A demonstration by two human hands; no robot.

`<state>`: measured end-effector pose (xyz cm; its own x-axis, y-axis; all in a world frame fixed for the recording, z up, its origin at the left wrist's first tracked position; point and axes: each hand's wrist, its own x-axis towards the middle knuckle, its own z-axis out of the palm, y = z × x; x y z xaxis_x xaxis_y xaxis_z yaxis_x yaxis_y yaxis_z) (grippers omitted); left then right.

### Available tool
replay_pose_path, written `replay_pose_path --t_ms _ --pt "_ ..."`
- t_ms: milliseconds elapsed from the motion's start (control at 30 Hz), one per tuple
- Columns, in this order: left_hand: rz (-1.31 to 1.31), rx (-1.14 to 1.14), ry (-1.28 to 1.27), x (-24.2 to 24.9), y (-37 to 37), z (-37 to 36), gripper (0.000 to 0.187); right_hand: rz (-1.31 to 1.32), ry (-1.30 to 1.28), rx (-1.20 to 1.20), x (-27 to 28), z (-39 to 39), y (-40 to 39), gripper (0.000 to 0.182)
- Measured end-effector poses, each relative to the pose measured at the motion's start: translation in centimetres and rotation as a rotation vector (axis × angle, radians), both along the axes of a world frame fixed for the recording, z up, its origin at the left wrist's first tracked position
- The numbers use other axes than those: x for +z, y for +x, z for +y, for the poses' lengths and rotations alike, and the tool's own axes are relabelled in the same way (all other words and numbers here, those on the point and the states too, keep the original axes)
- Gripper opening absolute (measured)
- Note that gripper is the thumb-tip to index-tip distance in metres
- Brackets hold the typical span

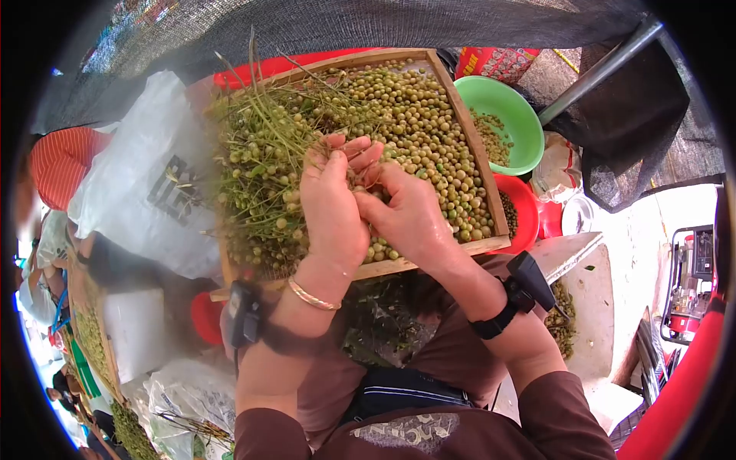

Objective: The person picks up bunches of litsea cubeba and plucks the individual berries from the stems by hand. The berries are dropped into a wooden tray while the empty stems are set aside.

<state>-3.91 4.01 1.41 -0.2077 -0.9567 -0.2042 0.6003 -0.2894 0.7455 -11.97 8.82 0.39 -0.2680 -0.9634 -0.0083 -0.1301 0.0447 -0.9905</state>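
A wooden-framed tray (pixel 481 165) holds many round green-yellow berries (pixel 425 115). Leafy stems with berries still attached (pixel 264 176) are heaped on its left side. Over the middle of the tray, my left hand (pixel 333 203) has its fingers curled around thin berry stems, with the bunch reaching up and left from it. My right hand (pixel 410 218) meets it from the right, thumb and fingers pinched together near the left fingertips. What lies inside that pinch is hidden.
A green basin (pixel 529 130) with some berries stands right of the tray, above a red bowl (pixel 521 211). On the left lies a white plastic bag (pixel 153 176). A metal pole (pixel 602 73) and dark netting (pixel 368 27) border the top. A machine (pixel 688 284) stands far right.
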Motion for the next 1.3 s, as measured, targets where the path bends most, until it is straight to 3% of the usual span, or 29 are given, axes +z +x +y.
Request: replay_pose_path --t_ms 67,267,367,433,533,600,633,667,733,800,867,900,1033,1100,1200,1300 --pt "-0.074 0.016 -0.052 -0.5 0.1 -0.1 0.018 0.175 -0.018 0.029 0.0 0.0 -0.1 0.024" --pt "-0.057 0.012 0.029 0.4 1.3 -0.9 0.018 0.176 -0.333 -0.002 -1.0 -0.3 0.3 0.019" --pt "-0.046 0.065 0.147 0.6 1.4 -1.3 0.017 0.061 -0.133 0.12 0.0 0.0 -0.2 0.016" --pt "0.025 0.019 0.132 0.0 2.7 -2.4 0.017 -0.374 0.02 0.313 1.3 0.5 -0.8 0.011" --pt "0.12 0.004 0.162 0.9 3.8 -3.3 0.016 -0.348 -0.04 0.163 2.3 0.4 -2.0 0.009" --pt "0.332 -0.229 0.054 0.6 5.3 -4.1 0.016 -0.251 -0.142 0.065 1.6 -1.2 -3.6 0.015" --pt "0.302 -0.171 0.103 1.6 5.0 -3.9 0.016 0.039 -0.257 0.054 -0.1 -2.7 -4.8 0.025" --pt "0.297 -0.171 0.099 1.7 5.2 -3.9 0.016 0.035 -0.261 0.054 -0.9 -3.1 -5.3 0.025" --pt "0.383 -0.236 0.104 1.8 5.5 -4.1 0.017 1.207 -0.401 -0.28 -0.9 -3.7 -5.6 0.032" --pt "0.379 -0.226 0.107 1.8 5.6 -4.3 0.017 1.207 -0.368 -0.283 -0.3 -2.7 -5.0 0.032" --pt "0.383 -0.216 0.119 1.4 5.6 -4.4 0.018 0.036 -0.074 0.211 0.9 -1.7 -4.2 0.033" --pt "0.396 -0.248 0.098 1.2 5.4 -4.4 0.018 -0.236 -0.04 0.303 1.1 -1.1 -3.4 0.038" --pt "0.448 -0.383 0.072 1.1 4.5 -3.9 0.018 -0.476 0.128 0.402 0.6 0.0 -1.1 0.034" --pt "0.457 -0.411 0.089 1.4 4.5 -3.5 0.018 -0.825 0.213 0.453 0.1 0.2 -0.8 0.026" --pt "0.476 -0.45 0.077 1.3 4.9 -3.8 0.019 -0.993 0.212 0.389 -0.3 0.3 -1.1 0.017" --pt "0.471 -0.465 0.083 1.1 5.0 -3.6 0.018 -0.912 0.193 0.367 0.0 0.3 -1.3 0.015"
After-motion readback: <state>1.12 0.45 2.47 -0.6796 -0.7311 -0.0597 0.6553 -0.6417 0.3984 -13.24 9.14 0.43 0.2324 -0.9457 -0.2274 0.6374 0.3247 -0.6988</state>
